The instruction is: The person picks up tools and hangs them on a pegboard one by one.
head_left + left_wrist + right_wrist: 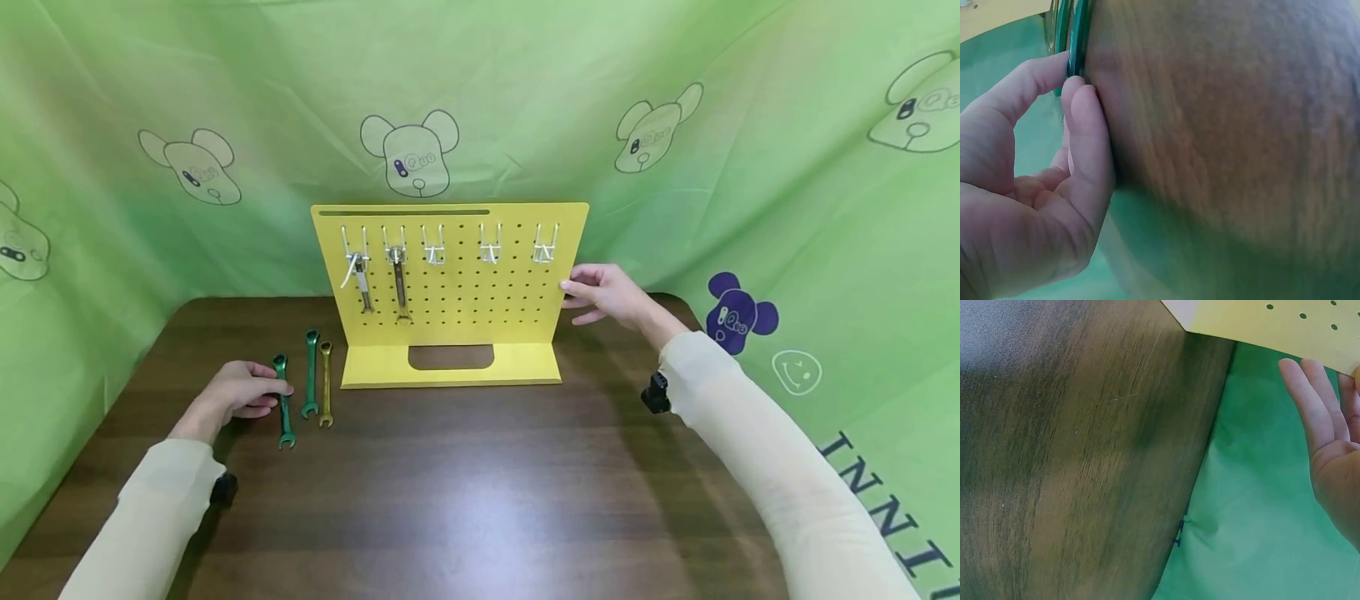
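Observation:
My left hand (242, 388) pinches a green wrench (285, 417) between thumb and fingers at the left of the table. The left wrist view shows the fingertips at the shaft of this green wrench (1079, 40). Just right of it lie a second green wrench (311, 375) and a gold wrench (327, 387), roughly parallel. My right hand (606, 293) holds the right edge of the upright yellow pegboard (465, 308), thumb on the front face. In the right wrist view, the other fingers of the right hand (1335, 450) reach behind the board's edge.
Several white hooks run along the board's upper part. A silver-and-dark wrench (363, 285) hangs on the leftmost hook and a dark wrench (400, 287) on the one beside it. Green printed cloth (525, 100) surrounds the brown wooden table (420, 483).

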`<state>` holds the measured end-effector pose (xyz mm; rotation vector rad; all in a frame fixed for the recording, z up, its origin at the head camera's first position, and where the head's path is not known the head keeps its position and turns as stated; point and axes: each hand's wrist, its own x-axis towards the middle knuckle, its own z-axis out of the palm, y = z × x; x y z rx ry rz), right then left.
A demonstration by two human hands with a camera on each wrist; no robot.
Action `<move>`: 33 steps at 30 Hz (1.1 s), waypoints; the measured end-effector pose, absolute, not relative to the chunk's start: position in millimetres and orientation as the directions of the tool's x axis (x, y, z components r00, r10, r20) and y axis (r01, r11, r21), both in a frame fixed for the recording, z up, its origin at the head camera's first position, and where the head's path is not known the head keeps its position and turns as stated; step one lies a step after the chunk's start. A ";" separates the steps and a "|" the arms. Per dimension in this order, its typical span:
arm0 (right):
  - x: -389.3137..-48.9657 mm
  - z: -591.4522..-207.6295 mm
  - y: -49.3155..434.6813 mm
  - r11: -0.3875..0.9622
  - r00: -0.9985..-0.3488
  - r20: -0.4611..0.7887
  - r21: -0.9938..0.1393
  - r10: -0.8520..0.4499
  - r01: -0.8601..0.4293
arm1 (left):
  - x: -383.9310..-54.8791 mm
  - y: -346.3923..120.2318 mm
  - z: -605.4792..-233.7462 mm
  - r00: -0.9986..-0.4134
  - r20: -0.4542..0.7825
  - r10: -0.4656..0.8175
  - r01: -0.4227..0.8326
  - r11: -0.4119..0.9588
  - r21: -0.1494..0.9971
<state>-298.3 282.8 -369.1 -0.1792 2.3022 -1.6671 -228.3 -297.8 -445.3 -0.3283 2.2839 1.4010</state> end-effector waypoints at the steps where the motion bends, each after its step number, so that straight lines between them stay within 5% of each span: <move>1: -298.6 -368.1 283.3 0.322 -0.950 -0.163 -0.944 -0.267 0.072 | -229.2 -297.2 -444.7 -0.876 -0.482 0.026 -0.418 0.459 0.784; 23: -294.2 -364.3 282.1 0.334 -0.950 -0.174 -0.939 -0.261 0.080 | -226.6 -293.5 -441.4 -0.894 -0.444 0.064 -0.319 0.605 0.729; 33: -295.2 -365.7 283.2 0.337 -0.950 -0.172 -0.938 -0.260 0.077 | -230.6 -304.6 -444.0 -0.882 -0.457 0.115 -0.320 0.565 0.760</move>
